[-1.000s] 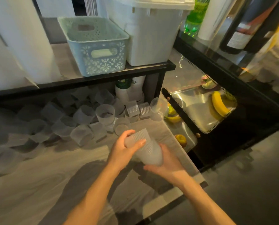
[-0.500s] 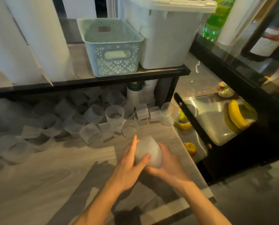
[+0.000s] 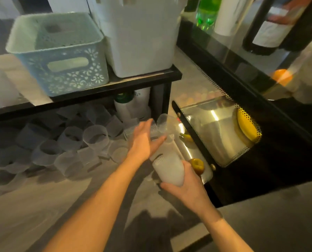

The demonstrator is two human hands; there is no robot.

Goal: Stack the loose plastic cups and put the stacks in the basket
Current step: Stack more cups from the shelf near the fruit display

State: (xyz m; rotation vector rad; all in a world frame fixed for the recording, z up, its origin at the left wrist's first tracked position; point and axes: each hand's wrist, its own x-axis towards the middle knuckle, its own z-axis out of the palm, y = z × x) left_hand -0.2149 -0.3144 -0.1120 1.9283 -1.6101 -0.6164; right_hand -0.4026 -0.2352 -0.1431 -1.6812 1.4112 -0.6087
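With the right hand (image 3: pixel 188 186) gripping the stack (image 3: pixel 168 169), the open left hand (image 3: pixel 144 140) should pinch the nearest cup (image 3: pixel 161 122) just beyond its fingertips by the rim.

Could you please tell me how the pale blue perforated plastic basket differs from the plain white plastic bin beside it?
The pale blue perforated plastic basket has lacy cut-out walls and a slot handle; the plain white plastic bin has solid, unpatterned walls. The basket is lower, and its open top shows its inside; the bin rises taller, its top out of frame. Both stand side by side on the black-edged shelf.
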